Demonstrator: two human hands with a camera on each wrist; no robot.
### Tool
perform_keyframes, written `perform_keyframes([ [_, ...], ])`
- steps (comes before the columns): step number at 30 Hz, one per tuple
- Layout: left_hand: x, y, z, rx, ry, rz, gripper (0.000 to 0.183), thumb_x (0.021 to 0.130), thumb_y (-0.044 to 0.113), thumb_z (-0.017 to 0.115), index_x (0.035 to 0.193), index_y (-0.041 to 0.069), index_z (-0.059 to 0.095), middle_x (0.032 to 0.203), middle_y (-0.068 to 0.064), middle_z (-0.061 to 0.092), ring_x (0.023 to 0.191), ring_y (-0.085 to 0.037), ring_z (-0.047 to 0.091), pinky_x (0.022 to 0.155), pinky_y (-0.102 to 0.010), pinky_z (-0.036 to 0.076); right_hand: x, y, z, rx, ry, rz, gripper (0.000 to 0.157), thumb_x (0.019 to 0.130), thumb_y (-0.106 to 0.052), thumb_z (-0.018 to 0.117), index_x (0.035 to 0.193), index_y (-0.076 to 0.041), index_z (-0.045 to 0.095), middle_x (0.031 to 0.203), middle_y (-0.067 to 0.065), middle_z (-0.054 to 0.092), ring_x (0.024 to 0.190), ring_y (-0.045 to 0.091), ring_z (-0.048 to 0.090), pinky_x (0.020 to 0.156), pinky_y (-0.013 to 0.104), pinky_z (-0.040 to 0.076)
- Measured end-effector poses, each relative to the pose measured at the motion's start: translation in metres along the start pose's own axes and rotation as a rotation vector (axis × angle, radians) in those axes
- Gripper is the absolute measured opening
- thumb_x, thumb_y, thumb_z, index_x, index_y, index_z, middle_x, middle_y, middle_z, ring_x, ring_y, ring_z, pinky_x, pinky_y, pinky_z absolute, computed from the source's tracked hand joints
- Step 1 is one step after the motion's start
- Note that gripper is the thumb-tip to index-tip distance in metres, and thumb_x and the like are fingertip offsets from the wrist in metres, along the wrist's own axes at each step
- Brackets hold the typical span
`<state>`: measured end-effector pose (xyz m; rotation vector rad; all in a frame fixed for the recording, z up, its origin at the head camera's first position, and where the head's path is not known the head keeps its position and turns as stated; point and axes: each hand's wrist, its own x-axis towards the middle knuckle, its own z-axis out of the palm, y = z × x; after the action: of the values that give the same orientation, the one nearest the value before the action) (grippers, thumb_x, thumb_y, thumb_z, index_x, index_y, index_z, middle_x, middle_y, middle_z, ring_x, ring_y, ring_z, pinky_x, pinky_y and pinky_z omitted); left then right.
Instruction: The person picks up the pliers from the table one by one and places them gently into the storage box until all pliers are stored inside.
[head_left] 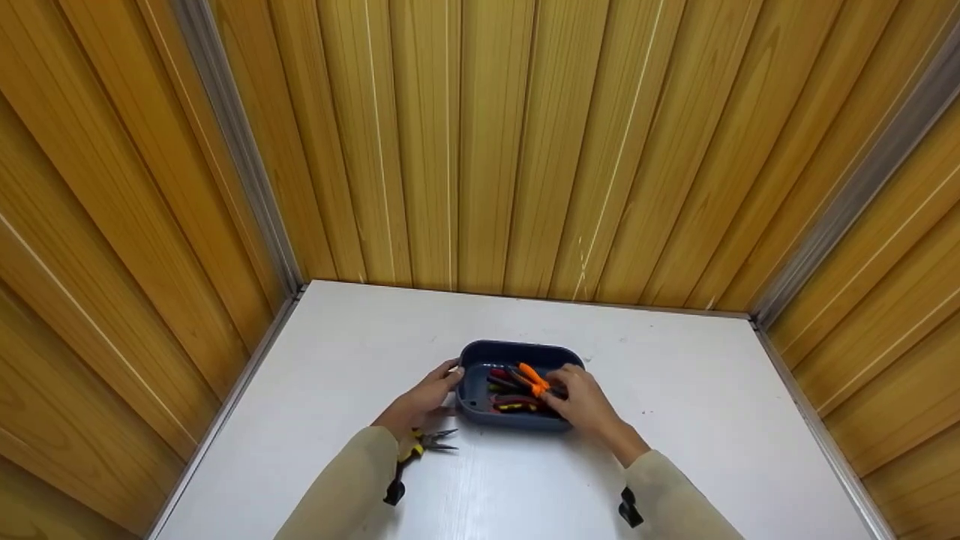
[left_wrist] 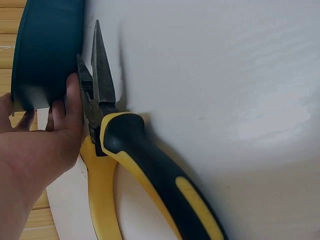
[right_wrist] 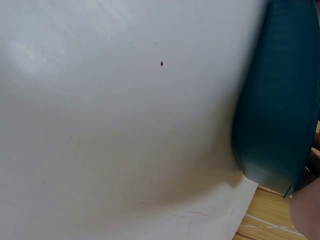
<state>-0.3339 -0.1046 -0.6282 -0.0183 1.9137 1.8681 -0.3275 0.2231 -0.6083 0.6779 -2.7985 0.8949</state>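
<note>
A dark blue plastic bin [head_left: 517, 421] sits on the white table with several pliers in it. My left hand [head_left: 427, 394] grips its left end, thumb at the rim and fingers against the outer wall [left_wrist: 50, 55]. Over the bin's right side, my right hand [head_left: 581, 397] pinches orange-handled pliers [head_left: 531, 377], their far part hidden by the fingers. Below them lie pliers with dark red and yellow handles [head_left: 517, 405]. Long-nose pliers with yellow and black handles [left_wrist: 102, 85] lie on the table beside my left wrist, jaws apart. The bin's wall mostly hides my right hand in the right wrist view.
The white table [head_left: 525, 487] meets wood-patterned panel walls [head_left: 495, 150] at the back and both sides. Metal corner posts [head_left: 247, 150] stand where the walls join. A small dark speck [right_wrist: 161, 63] marks the tabletop.
</note>
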Motion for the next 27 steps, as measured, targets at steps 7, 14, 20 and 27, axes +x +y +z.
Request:
perform_keyframes([
  [7, -0.002, 0.002, -0.001, 0.0, 0.004, -0.014, 0.061, 0.115, 0.04, 0.046, 0.169, 0.016, 0.029, 0.17, -0.02, 0.03, 0.153, -0.039, 0.035, 0.097, -0.051, 0.055, -0.001, 0.0, -0.011, -0.015, 0.059, 0.026, 0.032, 0.094, -0.019, 0.084, 0.119, -0.001, 0.076, 0.113, 0.011, 0.07, 0.107, 0.032, 0.066, 0.093, 0.052, 0.055],
  [14, -0.002, 0.0, -0.001, 0.009, -0.002, -0.009, 0.062, 0.115, 0.041, 0.046, 0.169, 0.017, 0.029, 0.169, -0.02, 0.031, 0.152, -0.04, 0.036, 0.101, -0.052, 0.053, -0.001, 0.006, -0.02, 0.012, 0.127, 0.045, 0.031, 0.091, -0.013, 0.086, 0.116, 0.003, 0.076, 0.103, 0.01, 0.069, 0.096, 0.026, 0.065, 0.087, 0.047, 0.056],
  [20, -0.001, -0.001, -0.001, 0.0, 0.0, -0.012, 0.06, 0.115, 0.04, 0.047, 0.168, 0.018, 0.031, 0.169, -0.019, 0.032, 0.153, -0.039, 0.035, 0.102, -0.051, 0.052, 0.002, 0.015, -0.027, 0.068, 0.225, 0.076, 0.025, 0.09, -0.008, 0.086, 0.11, 0.003, 0.076, 0.095, 0.007, 0.068, 0.087, 0.026, 0.067, 0.077, 0.044, 0.058],
  [27, 0.0, -0.001, -0.001, 0.0, 0.001, -0.005, 0.061, 0.115, 0.04, 0.047, 0.168, 0.017, 0.03, 0.168, -0.02, 0.033, 0.151, -0.04, 0.038, 0.096, -0.05, 0.057, 0.0, 0.028, -0.033, 0.178, 0.265, 0.156, 0.025, 0.091, -0.005, 0.083, 0.111, 0.007, 0.073, 0.096, 0.015, 0.071, 0.09, 0.036, 0.069, 0.076, 0.037, 0.06],
])
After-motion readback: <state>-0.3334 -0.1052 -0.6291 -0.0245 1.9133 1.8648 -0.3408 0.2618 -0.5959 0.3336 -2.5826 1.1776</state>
